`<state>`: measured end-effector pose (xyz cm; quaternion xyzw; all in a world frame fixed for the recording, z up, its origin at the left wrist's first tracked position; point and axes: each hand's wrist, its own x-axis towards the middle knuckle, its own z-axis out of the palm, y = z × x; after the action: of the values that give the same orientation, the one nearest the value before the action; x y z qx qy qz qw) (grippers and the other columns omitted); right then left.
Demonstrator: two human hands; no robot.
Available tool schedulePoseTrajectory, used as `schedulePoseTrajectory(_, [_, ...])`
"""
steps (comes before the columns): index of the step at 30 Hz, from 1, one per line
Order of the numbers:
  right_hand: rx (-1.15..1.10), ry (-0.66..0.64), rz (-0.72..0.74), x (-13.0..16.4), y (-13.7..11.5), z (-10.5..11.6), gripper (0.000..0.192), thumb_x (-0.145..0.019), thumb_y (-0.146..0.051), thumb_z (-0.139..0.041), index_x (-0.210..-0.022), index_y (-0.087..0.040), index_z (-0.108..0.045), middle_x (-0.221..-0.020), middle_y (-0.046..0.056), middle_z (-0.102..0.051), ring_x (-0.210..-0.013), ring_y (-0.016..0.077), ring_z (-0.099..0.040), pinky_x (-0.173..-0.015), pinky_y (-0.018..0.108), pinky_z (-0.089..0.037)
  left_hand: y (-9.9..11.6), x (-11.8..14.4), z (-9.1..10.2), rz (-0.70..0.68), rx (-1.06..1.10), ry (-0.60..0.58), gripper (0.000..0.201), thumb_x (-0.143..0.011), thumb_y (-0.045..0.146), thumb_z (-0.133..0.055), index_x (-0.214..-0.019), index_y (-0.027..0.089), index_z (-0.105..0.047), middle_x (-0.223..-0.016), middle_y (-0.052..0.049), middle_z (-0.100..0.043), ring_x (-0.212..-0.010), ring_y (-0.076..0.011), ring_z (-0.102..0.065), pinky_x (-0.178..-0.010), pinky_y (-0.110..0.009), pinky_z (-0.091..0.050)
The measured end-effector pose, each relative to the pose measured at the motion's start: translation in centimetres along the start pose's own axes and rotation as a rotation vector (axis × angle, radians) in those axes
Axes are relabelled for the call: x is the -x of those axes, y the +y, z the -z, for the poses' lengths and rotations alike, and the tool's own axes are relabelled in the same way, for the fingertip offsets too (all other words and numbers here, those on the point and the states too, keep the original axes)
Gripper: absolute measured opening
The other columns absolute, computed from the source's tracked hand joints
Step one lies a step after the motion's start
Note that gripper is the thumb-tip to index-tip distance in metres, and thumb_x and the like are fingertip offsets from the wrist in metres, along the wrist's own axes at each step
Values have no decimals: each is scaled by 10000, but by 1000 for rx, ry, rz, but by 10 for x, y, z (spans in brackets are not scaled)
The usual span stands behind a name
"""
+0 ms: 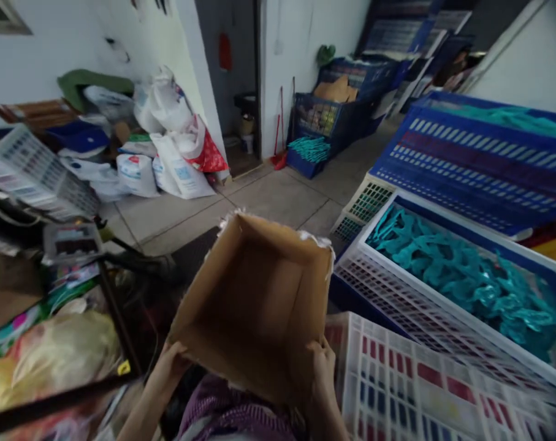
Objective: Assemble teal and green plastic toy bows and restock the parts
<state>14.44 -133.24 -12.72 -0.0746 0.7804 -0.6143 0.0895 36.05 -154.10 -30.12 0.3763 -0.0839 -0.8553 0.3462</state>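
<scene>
An open brown cardboard box (pixel 254 300) is held up in front of me, its inside bare and its torn top edges pointing away. My left hand (pixel 171 362) grips its lower left corner. My right hand (pixel 322 366) grips its lower right edge. Both forearms rise from the bottom of the view, over a purple patterned garment (pixel 232 416).
White plastic crates (pixel 425 392) stand at right, one holding several teal plastic pieces (pixel 461 275); blue crates (pixel 471 159) are stacked behind. Full white sacks (pixel 167 153) lie against the far wall. A cluttered table (pixel 52 343) is at left. A doorway (pixel 241 86) opens beyond the tiled floor.
</scene>
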Motion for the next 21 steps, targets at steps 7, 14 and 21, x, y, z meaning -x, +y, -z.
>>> schedulePoseTrajectory(7, [28, 171, -51, -97, -53, -67, 473, -515, -416, -635, -920, -173, -643, -650, 3, -662, -612, 206, -585, -557, 274, -448, 68, -126, -114, 121, -110, -126, 345, -528, 208, -767, -800, 206, -555, -652, 55, -620, -573, -157, -615, -535, -236, -478])
schedulePoseTrajectory(14, [-117, 275, 29, -214, -162, -143, 442, -522, -385, -641, -917, -186, -640, -661, -11, -650, -611, 188, -571, -551, 262, -443, 136, -233, -297, 166, -124, -242, 391, -605, 200, -736, -972, 201, -602, -826, 5, -708, -695, -191, -677, -632, -286, -542])
schedulePoseTrajectory(21, [-114, 297, 1, -397, -284, -187, 439, -507, -423, -631, -873, -181, -651, -679, 18, -666, -637, 217, -601, -565, 288, -482, 192, -307, -494, 170, -149, -245, 490, -528, 207, -767, -980, 232, -580, -760, 21, -690, -648, -202, -669, -597, -274, -512])
